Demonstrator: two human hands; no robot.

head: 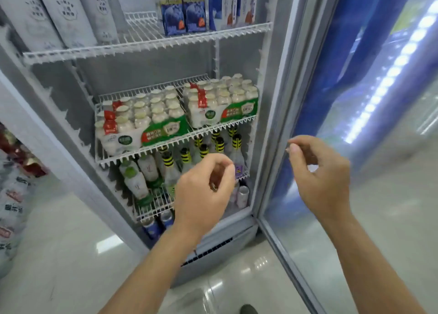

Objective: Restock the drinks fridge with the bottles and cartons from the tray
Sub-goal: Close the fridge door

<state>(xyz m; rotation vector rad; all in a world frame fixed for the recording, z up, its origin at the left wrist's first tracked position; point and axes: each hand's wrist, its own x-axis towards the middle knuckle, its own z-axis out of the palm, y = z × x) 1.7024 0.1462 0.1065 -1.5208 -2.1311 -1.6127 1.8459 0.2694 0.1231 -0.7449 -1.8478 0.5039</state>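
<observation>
The drinks fridge stands open, filling the frame from 9 to 12 o'clock, its glass door swung out toward 3 o'clock. On the top wire shelf at 12 o'clock, blue-and-white cartons stand upright on the right, and grey cartons lean at 11 o'clock. The middle shelf carries two shrink-wrapped multipacks of small white bottles, side by side and touching. Below it, bottles with yellow-and-black striped necks stand in rows, with green-capped white bottles to their left. Cans stand on the fridge's lowest level near 6 o'clock.

The left hand hovers in front of the striped-neck bottles, fingers loosely curled with thumb near forefinger, holding nothing. The right hand is raised at 3 o'clock by the edge of the door, thumb and forefinger pinched close together; whether the fingertips touch the door frame cannot be told. No tray shows in this view. A dark shoe tip shows on the pale tiled floor at 6 o'clock.
</observation>
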